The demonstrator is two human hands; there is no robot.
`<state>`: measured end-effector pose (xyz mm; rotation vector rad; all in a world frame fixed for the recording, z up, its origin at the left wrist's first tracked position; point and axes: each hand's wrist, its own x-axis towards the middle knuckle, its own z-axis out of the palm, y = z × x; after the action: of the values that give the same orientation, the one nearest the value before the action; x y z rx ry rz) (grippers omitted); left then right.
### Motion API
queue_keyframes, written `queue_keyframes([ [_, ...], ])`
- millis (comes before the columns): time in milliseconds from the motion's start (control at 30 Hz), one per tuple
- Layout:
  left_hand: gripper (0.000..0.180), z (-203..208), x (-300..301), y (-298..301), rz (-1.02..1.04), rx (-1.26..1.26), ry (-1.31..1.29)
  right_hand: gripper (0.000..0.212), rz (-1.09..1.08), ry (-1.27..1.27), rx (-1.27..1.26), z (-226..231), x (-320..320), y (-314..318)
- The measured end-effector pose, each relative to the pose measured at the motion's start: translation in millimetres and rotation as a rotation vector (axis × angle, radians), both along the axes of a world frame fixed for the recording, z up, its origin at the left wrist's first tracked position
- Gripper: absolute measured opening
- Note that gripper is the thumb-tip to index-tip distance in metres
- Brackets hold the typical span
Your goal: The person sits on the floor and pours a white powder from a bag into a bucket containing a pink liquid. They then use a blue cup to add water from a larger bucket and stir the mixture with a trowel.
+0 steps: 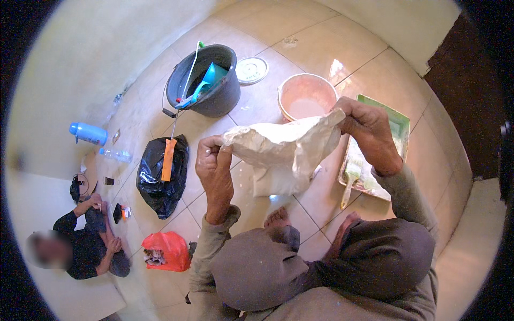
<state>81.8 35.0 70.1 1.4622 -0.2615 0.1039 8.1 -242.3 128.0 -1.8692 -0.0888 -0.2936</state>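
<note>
Between my two hands hangs a limp cream-white bag (pixel 284 147), crumpled along its upper edge; it looks like plastic, though it could be cloth. My left hand (pixel 214 171) pinches its left corner. At the other upper corner, my right hand (pixel 369 131) grips the edge with thumb and fingers. Just beyond the bag stands a round paint bucket (pixel 308 88) with pale pinkish liquid inside, its near side partly covered. Right of it, below my right forearm, lies a green paint tray (pixel 399 125) smeared with white. A paintbrush (pixel 350 182) rests on the tray's near left edge.
A black bucket (pixel 222 93) holds a turquoise scoop. Beside it is a white lid (pixel 251 70). An orange-handled tool (pixel 169 160) lies over a black plastic bag (pixel 152 187). A red bag (pixel 174 251), blue flask (pixel 88 134) and seated person (pixel 80 224) are at left.
</note>
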Motion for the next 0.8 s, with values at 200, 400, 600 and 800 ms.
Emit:
queue_keyframes([
  [200, 0.011, -15.8, 18.4, -21.1, -0.152, -0.136, 0.035, 0.015, 0.08, 0.036, 0.203, -25.2, 9.4, -22.9],
  [400, 0.017, -15.2, 24.2, -29.6, -0.218, -0.028, 0.084, 0.021, 0.052, 0.049, 0.463, -44.0, 18.7, -30.1],
  [600, 0.022, -8.1, 17.0, -35.8, -0.373, 0.006, 0.196, 0.011, 0.055, 0.009, 0.767, -72.2, 27.9, -34.5],
  [800, 0.015, -20.0, 11.4, -52.0, -0.339, -0.248, 0.236, 0.014, -0.225, 0.046, 0.282, -81.7, 24.1, -33.4],
])
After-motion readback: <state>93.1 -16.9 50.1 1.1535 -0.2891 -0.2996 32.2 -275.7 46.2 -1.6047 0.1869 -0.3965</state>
